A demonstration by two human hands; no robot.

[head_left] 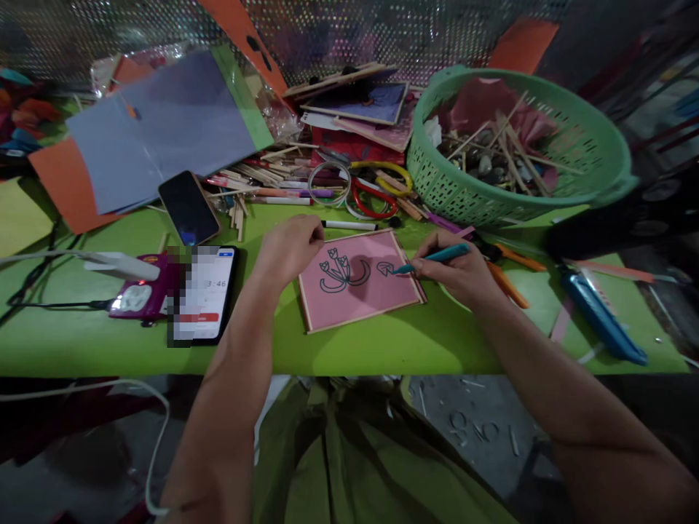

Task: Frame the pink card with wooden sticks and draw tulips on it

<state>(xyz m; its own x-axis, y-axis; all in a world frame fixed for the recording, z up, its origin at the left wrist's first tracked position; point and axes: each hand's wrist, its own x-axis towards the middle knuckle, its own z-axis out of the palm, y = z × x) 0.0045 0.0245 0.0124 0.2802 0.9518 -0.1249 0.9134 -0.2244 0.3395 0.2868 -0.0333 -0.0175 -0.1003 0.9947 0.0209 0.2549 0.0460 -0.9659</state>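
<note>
My right hand (451,271) is closed around a teal marker pen (446,252), its tip low over the right part of a pink card (360,306). Thin wooden sticks edge the card, which lies flat. Dark outlines of tulips with curved leaves (345,271) fill its middle, and a smaller outlined shape (385,268) sits by the pen tip. At the card's upper left corner rests my left hand (292,251), fingers curled inward; whatever is under them is hidden. A white marker with a black cap (349,225) lies just behind the card.
Two phones (188,207) and a purple charging block (145,291) with cables lie left. Behind are wooden sticks (256,175), scissors (376,196), stacked framed cards (376,102) and coloured sheets (164,124). A green basket (464,193) stands back right; orange-handled pliers (507,284) and a blue case (606,316) lie right.
</note>
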